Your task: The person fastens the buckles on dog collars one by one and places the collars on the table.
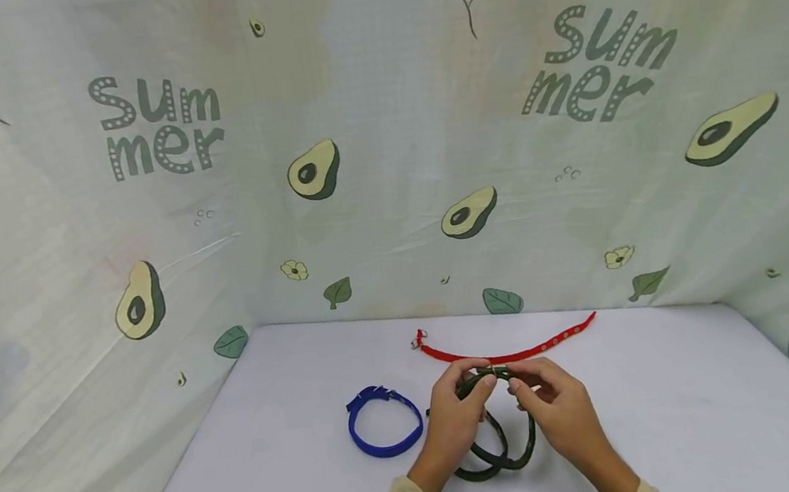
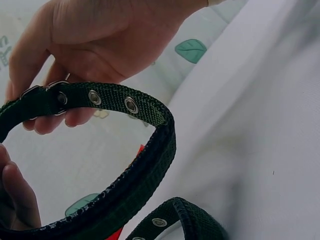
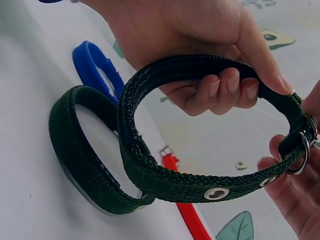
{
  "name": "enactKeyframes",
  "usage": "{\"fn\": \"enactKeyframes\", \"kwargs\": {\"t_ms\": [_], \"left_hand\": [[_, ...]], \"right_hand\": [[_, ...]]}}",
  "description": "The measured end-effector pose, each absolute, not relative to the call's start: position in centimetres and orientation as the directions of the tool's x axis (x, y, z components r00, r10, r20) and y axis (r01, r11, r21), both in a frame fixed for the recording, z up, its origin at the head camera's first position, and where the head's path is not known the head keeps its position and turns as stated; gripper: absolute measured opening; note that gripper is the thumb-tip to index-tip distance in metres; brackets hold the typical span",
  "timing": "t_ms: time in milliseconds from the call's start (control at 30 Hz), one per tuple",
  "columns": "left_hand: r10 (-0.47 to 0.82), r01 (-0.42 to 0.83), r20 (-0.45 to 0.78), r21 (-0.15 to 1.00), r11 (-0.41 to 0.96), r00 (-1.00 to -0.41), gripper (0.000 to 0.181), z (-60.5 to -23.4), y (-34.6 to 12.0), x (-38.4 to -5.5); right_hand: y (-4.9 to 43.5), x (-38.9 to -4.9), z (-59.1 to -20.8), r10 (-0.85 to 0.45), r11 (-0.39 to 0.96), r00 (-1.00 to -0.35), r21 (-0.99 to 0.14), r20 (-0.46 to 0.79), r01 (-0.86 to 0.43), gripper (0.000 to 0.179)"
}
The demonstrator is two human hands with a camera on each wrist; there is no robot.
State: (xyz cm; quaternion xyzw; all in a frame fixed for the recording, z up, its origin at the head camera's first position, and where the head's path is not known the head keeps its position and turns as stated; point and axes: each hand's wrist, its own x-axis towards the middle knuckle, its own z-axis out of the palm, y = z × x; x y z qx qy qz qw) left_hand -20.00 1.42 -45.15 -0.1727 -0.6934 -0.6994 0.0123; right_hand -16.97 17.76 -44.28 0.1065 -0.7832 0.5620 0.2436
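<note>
Both hands hold a dark green collar up in a loop, with metal eyelets along its strap. My left hand grips the padded band, fingers curled round it in the right wrist view. Fingers of my right hand pinch the strap at its metal buckle; in the left wrist view this hand is at the top. The strap end passes through the buckle. Below the held loop, a second dark green collar rests on the table, curled round; part of it is hidden in the head view.
A blue collar, closed into a ring, lies left of the hands on the white table. Beyond the hands a red collar is stretched out in a shallow curve. Printed cloth walls in the back and sides.
</note>
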Motion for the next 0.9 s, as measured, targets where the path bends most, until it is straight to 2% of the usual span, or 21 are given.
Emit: {"fn": "enactKeyframes", "kwargs": {"t_ms": [233, 533, 733, 900], "left_hand": [[0.219, 0.253, 0.255, 0.967, -0.035, -0.942, 0.025, -45.0, 1.2, -19.7], [0.251, 0.256, 0.249, 0.967, -0.009, -0.935, 0.019, -44.7, 1.2, -20.2], [0.334, 0.276, 0.246, 0.960, 0.043, -0.910, 0.021, -44.7, 1.0, -20.6], [0.367, 0.291, 0.217, 0.944, 0.158, -0.904, 0.022, -44.9, 0.9, -20.6]], "right_hand": [[17.4, -16.7, -44.6, 0.088, 0.425, -0.839, -0.782, 0.537, -0.456, 0.032], [17.7, -17.0, -44.9, 0.094, 0.448, -0.798, -0.741, 0.596, -0.501, 0.034], [18.7, -17.0, -44.8, 0.125, 0.476, -0.812, -0.752, 0.570, -0.455, 0.029], [19.4, -16.8, -44.8, 0.135, 0.499, -0.835, -0.765, 0.533, -0.407, 0.026]]}}
